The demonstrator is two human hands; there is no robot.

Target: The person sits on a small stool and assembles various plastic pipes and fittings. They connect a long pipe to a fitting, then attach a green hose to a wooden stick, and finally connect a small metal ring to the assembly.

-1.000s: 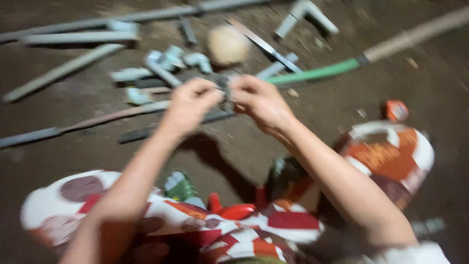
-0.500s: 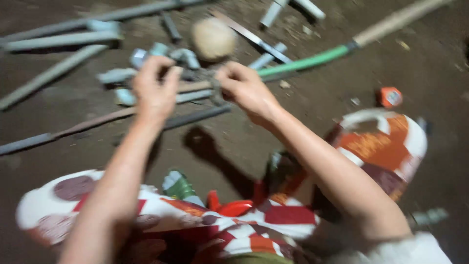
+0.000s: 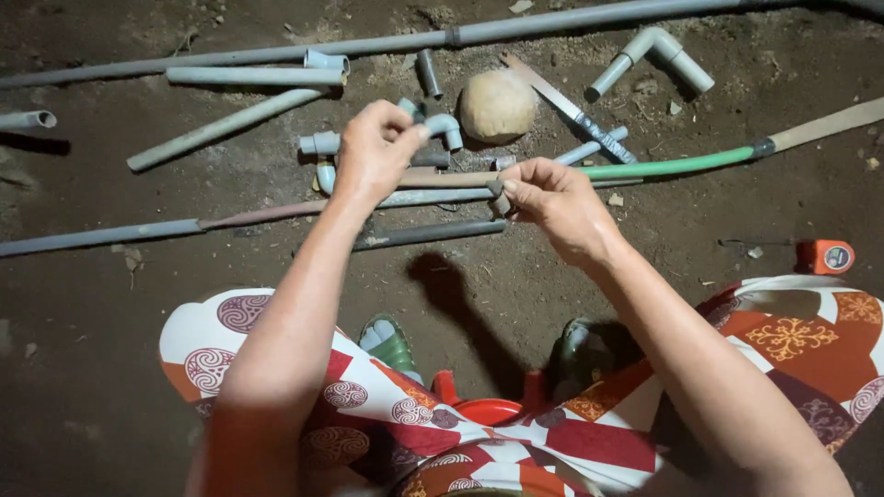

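Note:
My left hand (image 3: 373,152) reaches out over a cluster of short grey pipe fittings on the dirt floor. Its fingertips and thumb are pinched on one end of a grey elbow fitting (image 3: 445,126). My right hand (image 3: 557,204) hovers a little nearer to me, thumb and fingers closed on a small grey fitting (image 3: 500,191). That fitting sits just above a thin dark pipe (image 3: 428,234) and a longer grey pipe (image 3: 101,236) that lie across the floor. The two hands are apart.
A pale round stone (image 3: 497,106) lies beyond the fittings, with a flat metal blade (image 3: 564,99) and a bent pipe piece (image 3: 652,53) to its right. A green-sleeved wooden handle (image 3: 681,167) runs off right. An orange tape measure (image 3: 826,257) lies near my right knee. Long grey pipes (image 3: 249,76) lie at the far left.
One second ago both hands were together on one small part. My left hand has let go and moved left and away to the fittings, while my right hand keeps the small fitting.

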